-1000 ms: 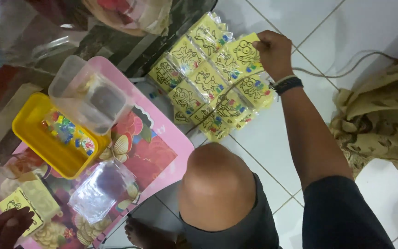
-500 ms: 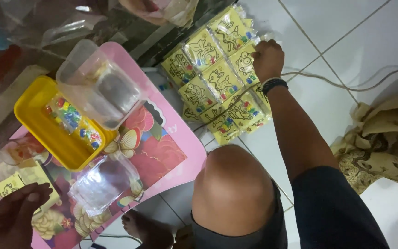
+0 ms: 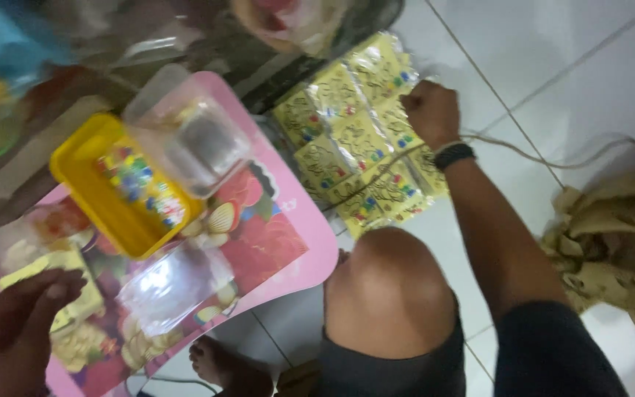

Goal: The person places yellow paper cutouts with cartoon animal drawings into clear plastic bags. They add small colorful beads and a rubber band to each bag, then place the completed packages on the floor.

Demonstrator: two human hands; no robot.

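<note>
1. Two bare hands are in view from the head camera, well apart from each other.
2. At the far right of the scene, the right hand (image 3: 431,112) is curled into a fist on the right edge of a sheet of yellow sachets (image 3: 358,132) wrapped in clear plastic; the fingers are together and seem to grip the wrapping, though the blur hides exactly how.
3. That sachet sheet lies on the white tiled floor (image 3: 553,59), just beyond the right side of the pink tray table (image 3: 288,250), and beyond the bent bare knee (image 3: 387,290).
4. A black wristband (image 3: 453,155) sits on the right wrist, and a thin cord (image 3: 553,158) runs across the floor from the wrist area out to the right.
5. At the near left, the left hand (image 3: 12,331) rests with its fingers loosely spread over a small yellow packet (image 3: 56,283) on the pink table; it touches the packet but is not closed round it.
6. Just right of that hand lies a clear plastic bag (image 3: 167,287).
7. Farther back on the table stands a yellow tub (image 3: 104,202) holding colourful small pieces, with a clear plastic container (image 3: 189,136) tilted against its far right rim.
8. A crumpled beige cloth (image 3: 615,250) lies on the floor at the right edge.
9. A bare foot (image 3: 218,364) shows under the table's near edge.
</note>
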